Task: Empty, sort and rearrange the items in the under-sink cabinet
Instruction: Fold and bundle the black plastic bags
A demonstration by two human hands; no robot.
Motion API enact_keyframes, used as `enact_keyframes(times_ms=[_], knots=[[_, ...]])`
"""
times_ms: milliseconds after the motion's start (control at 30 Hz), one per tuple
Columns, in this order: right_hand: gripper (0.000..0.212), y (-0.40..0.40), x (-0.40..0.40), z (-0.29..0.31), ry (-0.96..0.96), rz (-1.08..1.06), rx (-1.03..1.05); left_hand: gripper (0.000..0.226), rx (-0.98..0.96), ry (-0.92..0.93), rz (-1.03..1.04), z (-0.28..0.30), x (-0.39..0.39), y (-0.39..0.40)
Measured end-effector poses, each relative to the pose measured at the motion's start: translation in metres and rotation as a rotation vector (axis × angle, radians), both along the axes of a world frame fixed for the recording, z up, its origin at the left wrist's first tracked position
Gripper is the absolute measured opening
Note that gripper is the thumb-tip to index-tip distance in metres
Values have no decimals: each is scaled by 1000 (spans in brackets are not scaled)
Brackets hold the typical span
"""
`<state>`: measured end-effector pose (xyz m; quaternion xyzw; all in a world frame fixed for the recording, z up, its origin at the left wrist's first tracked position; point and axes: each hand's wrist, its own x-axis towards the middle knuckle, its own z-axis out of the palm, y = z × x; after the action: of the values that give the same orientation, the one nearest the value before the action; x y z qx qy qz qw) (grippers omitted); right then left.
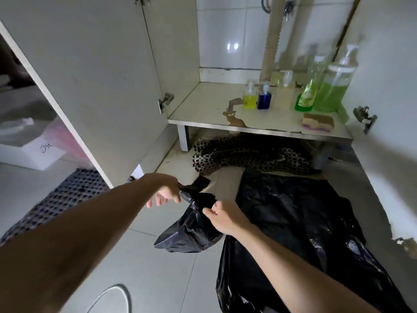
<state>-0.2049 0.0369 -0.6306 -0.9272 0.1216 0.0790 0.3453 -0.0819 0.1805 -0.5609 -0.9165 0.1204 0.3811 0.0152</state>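
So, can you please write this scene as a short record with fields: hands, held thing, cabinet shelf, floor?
left hand: left hand pinches the top of the small black plastic bag
right hand: right hand grips the same bag's neck
cabinet shelf: yellow bottle, blue bottle, green pump bottle, sponge
floor: large black bag spread flat; mesh mat under the shelf

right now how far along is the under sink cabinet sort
Roughly midway, judging by the layout. Done: the bottles stand grouped along the right of the cabinet shelf, with a sponge in front of them. In hand: the left hand and right hand both pinch a small black bag above the floor. Left: a large black bag and a mesh mat lie on the floor.
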Motion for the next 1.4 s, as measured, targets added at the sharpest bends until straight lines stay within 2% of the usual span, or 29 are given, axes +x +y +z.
enact_keyframes(times_ms=[100, 133, 200, 300, 367, 500, 567, 600, 633, 733, 833, 900, 933, 1000, 1100, 1133, 1233, 1333, 1400], knots=[[43, 18, 1, -19, 51, -94, 121, 51, -83, 120, 173, -33, -12, -1], [51, 20, 2, -25, 91, -123, 163, 47, -123, 127, 206, -44, -22, -3], [68, 20, 1, -34, 152, -180, 233, 41, -127, 78, 180, -68, -44, -7], [63, 18, 0, -43, 169, -199, 233, 42, -155, 3, 286, -99, -73, -3], [55, 19, -3, -42, 156, -189, 244, 42, -259, 56, 495, -114, -81, 3], [33, 21, -14, -37, 140, -135, 205, 33, -533, 74, 808, -109, -90, 7], [25, 16, -18, -34, 130, -154, 153, 17, -782, 179, 971, -91, -89, 2], [22, 12, -18, -31, 121, -190, 155, 16, -896, 252, 1061, -81, -84, 0], [19, 7, -18, -28, 108, -239, 170, 14, -950, 249, 1107, -72, -76, -3], [12, -10, -12, -9, 65, -342, 226, 2, -940, 50, 953, -40, -46, -13], [7, -26, -9, 28, 199, -305, 397, 21, -984, -106, 681, 27, -33, -30], [10, -41, -5, 69, 305, -149, 319, 8, -973, -182, 483, 81, -33, -41], [13, -51, -1, 94, 291, -94, 242, 17, -920, -272, 338, 102, -30, -46], [20, -70, 3, 151, 128, -58, 98, 41, -828, -427, 164, 143, -29, -54], [26, -93, -10, 230, -208, -73, -78, 39, -779, -527, -127, 183, -34, -68], [29, -100, -18, 248, -311, -96, -116, 39, -807, -558, -157, 189, -40, -72], [37, -121, -37, 273, -515, -192, -18, 29, -922, -576, -219, 187, -59, -90], [54, -140, -46, 265, -433, -216, -27, 16, -1051, -459, -232, 180, -81, -102], [67, -151, -47, 251, -314, -197, -66, 18, -1162, -310, -215, 176, -88, -106]])
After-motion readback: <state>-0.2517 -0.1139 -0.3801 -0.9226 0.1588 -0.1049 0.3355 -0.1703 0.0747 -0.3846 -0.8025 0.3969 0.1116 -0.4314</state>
